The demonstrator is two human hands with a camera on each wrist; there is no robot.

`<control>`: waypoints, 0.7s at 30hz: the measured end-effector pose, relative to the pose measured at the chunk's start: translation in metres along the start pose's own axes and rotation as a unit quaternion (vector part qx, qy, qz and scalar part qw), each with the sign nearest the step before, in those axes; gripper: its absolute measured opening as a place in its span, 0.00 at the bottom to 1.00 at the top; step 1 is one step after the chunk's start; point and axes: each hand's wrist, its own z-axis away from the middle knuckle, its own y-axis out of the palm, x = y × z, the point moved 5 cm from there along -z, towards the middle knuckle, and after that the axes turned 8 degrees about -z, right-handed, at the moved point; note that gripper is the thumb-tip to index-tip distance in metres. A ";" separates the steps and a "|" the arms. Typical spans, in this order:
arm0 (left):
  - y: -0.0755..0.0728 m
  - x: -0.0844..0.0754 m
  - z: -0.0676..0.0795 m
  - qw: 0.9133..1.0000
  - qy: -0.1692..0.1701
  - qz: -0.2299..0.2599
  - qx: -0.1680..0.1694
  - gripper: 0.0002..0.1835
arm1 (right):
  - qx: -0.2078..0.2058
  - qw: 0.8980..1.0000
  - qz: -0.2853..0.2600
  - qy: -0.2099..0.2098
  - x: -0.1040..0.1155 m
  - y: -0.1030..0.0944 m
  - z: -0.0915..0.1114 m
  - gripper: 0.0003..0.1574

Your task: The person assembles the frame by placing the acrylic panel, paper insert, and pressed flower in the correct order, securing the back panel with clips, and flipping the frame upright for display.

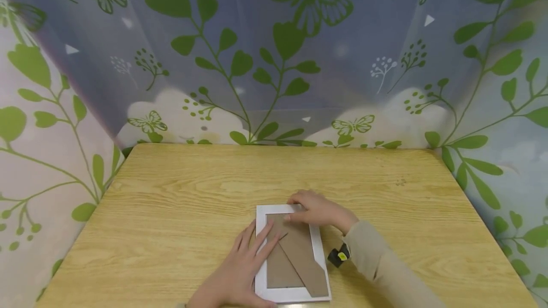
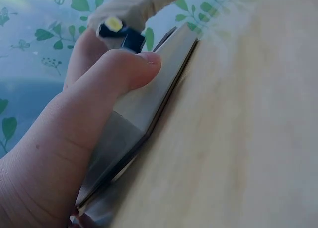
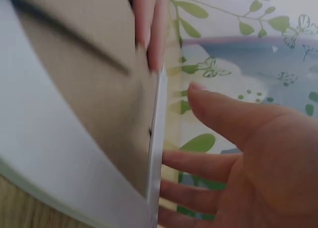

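A white picture frame [image 1: 261, 251] lies back side up on the table, its brown backing board [image 1: 278, 270] showing. A brown stand leg [image 1: 310, 274] crosses the backing diagonally to the lower right corner. My left hand [image 1: 241, 265] holds the frame's left side, two fingers lying on the backing and the thumb at the near edge. In the left wrist view that thumb [image 2: 134, 69] lies over the white border. My right hand [image 1: 318, 210] is at the far right corner. The right wrist view shows its fingers touching the frame's edge and its thumb [image 3: 218, 111] raised apart from it.
The wooden table [image 1: 171, 203] extends around the frame on all sides. A patterned cloth [image 1: 239, 84] with green leaves and butterflies hangs behind the table and along both sides. A small black device with a yellow spot [image 1: 339, 255] is at my right wrist.
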 end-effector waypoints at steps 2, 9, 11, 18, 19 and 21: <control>0.001 0.004 -0.004 1.000 -0.003 -0.001 0.001 0.71 | -0.001 1.000 0.015 0.015 0.005 0.001 0.006 0.37; 0.002 0.016 -0.015 1.000 -0.002 0.008 -0.005 0.70 | -0.008 0.997 0.010 0.071 0.018 0.020 0.033 0.62; 0.002 0.018 -0.018 1.000 -0.002 0.010 -0.001 0.70 | -0.021 0.996 -0.003 0.084 0.021 0.026 0.042 0.70; 0.003 0.025 -0.025 1.000 -0.007 0.025 0.010 0.70 | -0.071 0.990 -0.048 0.108 0.024 0.043 0.061 0.82; 0.004 0.026 -0.026 1.000 -0.008 0.025 0.010 0.70 | -0.079 0.990 -0.049 0.110 0.024 0.045 0.062 0.82; 0.004 0.027 -0.027 0.999 -0.009 0.029 0.011 0.70 | -0.093 0.988 -0.053 0.114 0.021 0.049 0.063 0.82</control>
